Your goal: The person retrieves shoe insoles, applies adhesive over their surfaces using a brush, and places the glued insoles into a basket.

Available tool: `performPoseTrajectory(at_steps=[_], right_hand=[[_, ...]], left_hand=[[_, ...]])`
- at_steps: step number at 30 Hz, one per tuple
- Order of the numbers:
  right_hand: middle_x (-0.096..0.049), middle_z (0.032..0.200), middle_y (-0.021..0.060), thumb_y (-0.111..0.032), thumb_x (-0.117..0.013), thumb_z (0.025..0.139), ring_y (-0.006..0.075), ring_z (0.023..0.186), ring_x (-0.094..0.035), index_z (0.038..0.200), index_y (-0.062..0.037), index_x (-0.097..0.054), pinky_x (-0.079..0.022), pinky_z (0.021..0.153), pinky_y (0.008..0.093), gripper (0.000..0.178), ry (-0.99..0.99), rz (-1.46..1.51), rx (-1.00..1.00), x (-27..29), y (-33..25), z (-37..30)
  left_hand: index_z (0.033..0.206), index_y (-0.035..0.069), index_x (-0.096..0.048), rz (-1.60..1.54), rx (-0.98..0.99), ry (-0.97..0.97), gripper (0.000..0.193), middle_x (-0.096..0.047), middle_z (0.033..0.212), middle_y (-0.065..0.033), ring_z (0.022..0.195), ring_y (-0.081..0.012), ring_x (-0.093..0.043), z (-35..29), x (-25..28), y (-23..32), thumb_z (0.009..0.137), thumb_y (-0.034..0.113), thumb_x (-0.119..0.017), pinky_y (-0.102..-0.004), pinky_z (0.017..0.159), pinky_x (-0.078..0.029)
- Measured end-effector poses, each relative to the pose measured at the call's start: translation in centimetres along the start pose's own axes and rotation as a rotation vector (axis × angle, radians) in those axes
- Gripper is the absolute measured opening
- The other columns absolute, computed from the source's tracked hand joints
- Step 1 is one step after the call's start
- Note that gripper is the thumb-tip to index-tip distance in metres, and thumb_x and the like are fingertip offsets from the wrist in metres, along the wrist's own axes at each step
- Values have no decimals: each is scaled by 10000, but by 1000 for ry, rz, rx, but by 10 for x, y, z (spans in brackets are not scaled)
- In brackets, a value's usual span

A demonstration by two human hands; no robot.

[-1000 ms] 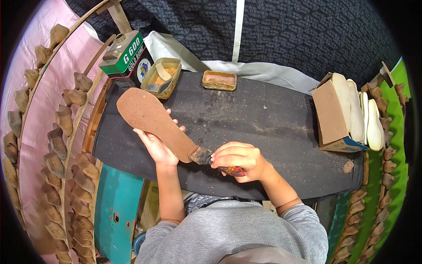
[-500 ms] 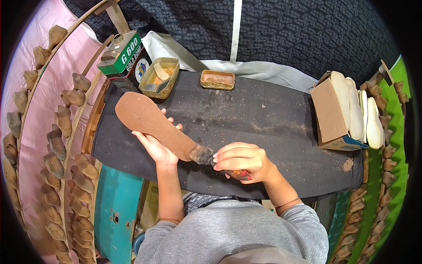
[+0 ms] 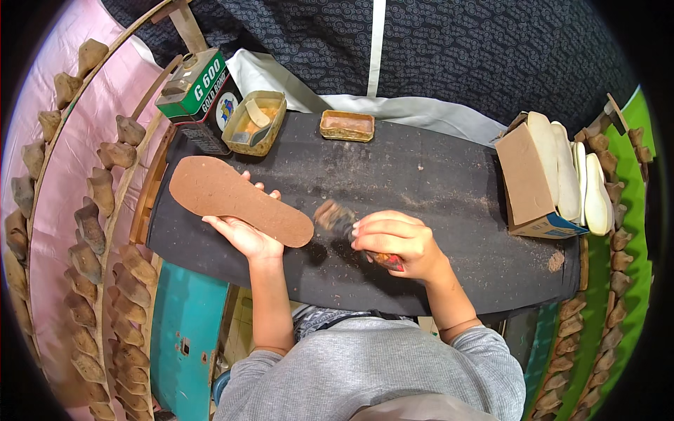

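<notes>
A brown shoe sole [image 3: 232, 196] rests across my left hand [image 3: 247, 235], its broad end toward the far left. My thumb lies along the near edge, and the fingertips show past the far edge. My right hand [image 3: 400, 245] is wrapped round the handle of a paintbrush [image 3: 337, 217] with dark, worn bristles and a red-marked handle end. The bristle tip is just to the right of the sole's narrower end, with a small gap between them. Both are held above the dark-covered table [image 3: 442, 259].
A green and black metal can [image 3: 200, 98] stands at the back left beside a tub [image 3: 261, 144] holding a pale spreader. A shallow dish [image 3: 347, 128] sits at the back. Pale soles fill a cardboard box [image 3: 523, 179] on the right. Racks of shoe lasts [image 3: 88, 224] flank the table.
The brush has come off the sole's end and moved slightly up and right. My left hand has shifted the sole left and turned it flatter.
</notes>
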State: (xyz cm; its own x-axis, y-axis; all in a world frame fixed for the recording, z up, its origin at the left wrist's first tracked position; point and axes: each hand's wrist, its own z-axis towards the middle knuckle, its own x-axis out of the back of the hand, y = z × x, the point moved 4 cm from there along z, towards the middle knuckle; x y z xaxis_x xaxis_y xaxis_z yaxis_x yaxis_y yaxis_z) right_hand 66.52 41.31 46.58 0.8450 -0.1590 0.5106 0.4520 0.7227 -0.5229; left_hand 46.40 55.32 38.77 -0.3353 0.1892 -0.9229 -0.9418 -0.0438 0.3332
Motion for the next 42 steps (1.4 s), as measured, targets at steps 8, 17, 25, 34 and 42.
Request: performPoseTrajectory(at_steps=[8, 17, 25, 34, 42], right_hand=[[-669, 971, 105, -7, -692, 670, 279, 931, -660, 928, -26, -683, -549, 809, 357, 259, -31, 119, 156, -9, -13, 1], [-657, 957, 101, -46, -692, 689, 276, 936, -658, 902, -29, -686, -548, 806, 358, 215, 7, 54, 162, -4, -9, 3], [-661, 950, 94, -33, -702, 643, 262, 956, -650, 906, -21, -670, -546, 805, 345, 265, -63, -46, 60, -8, 4, -2], [-656, 964, 103, -45, -681, 654, 276, 949, -653, 915, -23, -676, -556, 792, 362, 263, -116, 56, 175, -26, -5, -5], [-657, 938, 114, -38, -686, 671, 289, 905, -659, 907, -8, -681, -563, 759, 368, 238, 66, -36, 185, -10, 1, -6]], left_hand=[[1393, 169, -387, -28, 24, -4, 701, -529, 1270, -144, 947, -273, -595, 0, -2, -1, 913, 674, -306, -489, 754, -486], [1388, 172, -388, 62, -42, 45, 710, -524, 1272, -142, 939, -266, -598, 1, 4, -1, 916, 686, -256, -511, 742, -499], [1390, 221, -387, 77, -40, 104, 752, -547, 1253, -123, 917, -243, -613, 4, 8, -2, 882, 745, -209, -492, 697, -558], [1395, 223, -387, 63, -27, 130, 745, -545, 1261, -128, 917, -245, -606, 1, 2, -5, 886, 739, -216, -485, 688, -550], [1390, 216, -380, 160, -126, 132, 748, -555, 1216, -139, 884, -247, -614, 0, -3, -4, 889, 738, -190, -479, 673, -553]])
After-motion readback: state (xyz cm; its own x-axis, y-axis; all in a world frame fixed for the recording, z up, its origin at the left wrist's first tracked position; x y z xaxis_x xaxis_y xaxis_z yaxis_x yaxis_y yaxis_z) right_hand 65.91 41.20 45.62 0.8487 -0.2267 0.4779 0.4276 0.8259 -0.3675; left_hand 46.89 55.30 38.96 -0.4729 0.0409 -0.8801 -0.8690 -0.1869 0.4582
